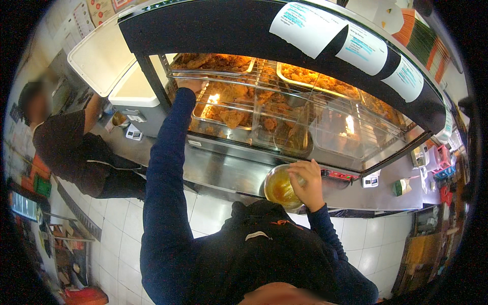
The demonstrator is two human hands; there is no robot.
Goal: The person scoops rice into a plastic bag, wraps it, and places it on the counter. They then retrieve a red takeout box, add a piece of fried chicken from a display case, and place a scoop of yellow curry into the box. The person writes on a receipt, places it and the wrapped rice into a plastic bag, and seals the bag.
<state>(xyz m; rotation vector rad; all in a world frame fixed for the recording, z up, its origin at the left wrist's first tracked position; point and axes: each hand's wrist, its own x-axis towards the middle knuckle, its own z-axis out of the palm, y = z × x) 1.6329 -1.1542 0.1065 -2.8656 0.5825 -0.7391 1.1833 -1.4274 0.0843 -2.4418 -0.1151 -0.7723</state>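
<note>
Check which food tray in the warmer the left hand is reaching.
The upper-left tray: the left hand is at its front edge; the other trays sit further right or lower.

A white tiled floor (119, 223) runs below a long steel desk (223, 170) bearing a glass-fronted warming cabinet (284, 109) lit orange inside, with white paper sheets (356, 46) on its black hood, a white lidded bin (129, 84) at its left, and a co-worker (71, 147) in black beside it.

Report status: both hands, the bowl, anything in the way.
Left hand reaching into warmer rack, by fried chicken. Right hand gripping metal bowl. Nothing blocking.
</note>
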